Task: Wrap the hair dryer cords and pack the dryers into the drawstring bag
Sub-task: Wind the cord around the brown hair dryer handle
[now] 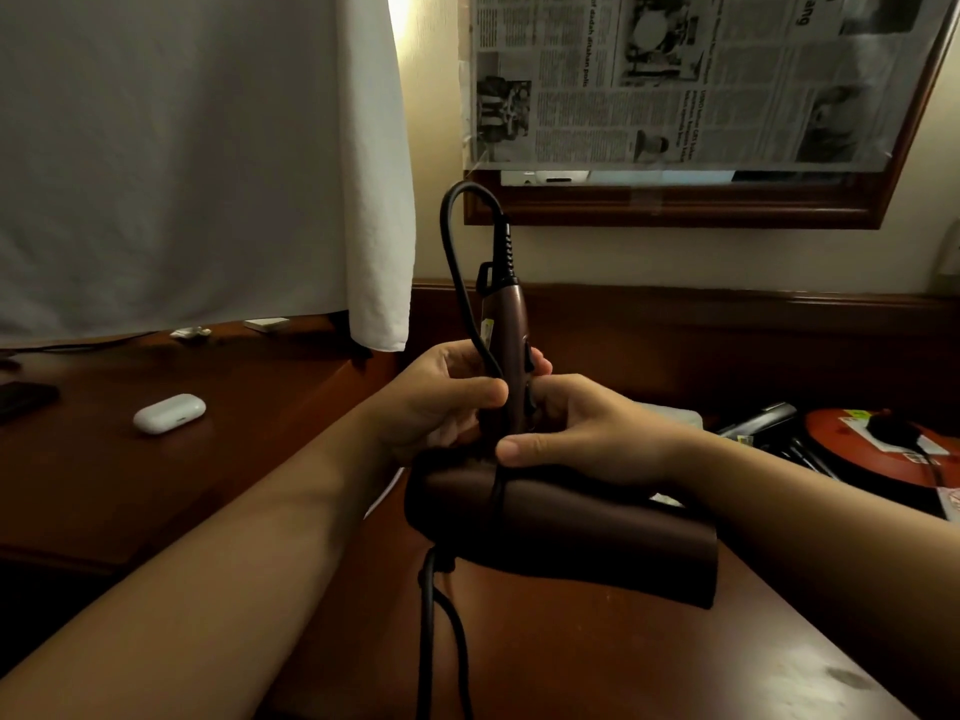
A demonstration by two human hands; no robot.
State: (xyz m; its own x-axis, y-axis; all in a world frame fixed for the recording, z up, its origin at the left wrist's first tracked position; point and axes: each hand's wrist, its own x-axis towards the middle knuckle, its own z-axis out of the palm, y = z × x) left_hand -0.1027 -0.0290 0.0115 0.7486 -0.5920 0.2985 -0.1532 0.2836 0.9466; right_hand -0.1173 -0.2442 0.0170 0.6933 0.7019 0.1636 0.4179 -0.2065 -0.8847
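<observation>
Dark maroon plastic hair dryer [561, 517] is held above the wooden surface [649, 667], handle upright; the left hand [441, 402] grips the handle to steady it, the right hand [582, 433] pinches the black cord [457, 262] against the body for winding

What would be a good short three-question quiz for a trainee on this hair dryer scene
1. True or false: both hands grip the hair dryer.
2. Multiple choice: which way does the dryer's handle point? A) up B) down at the desk C) toward the person.
3. Fill in: the white earbuds case lies on the desk to the person's ____.

Key: 1 true. 2 A. 3 left.
</observation>
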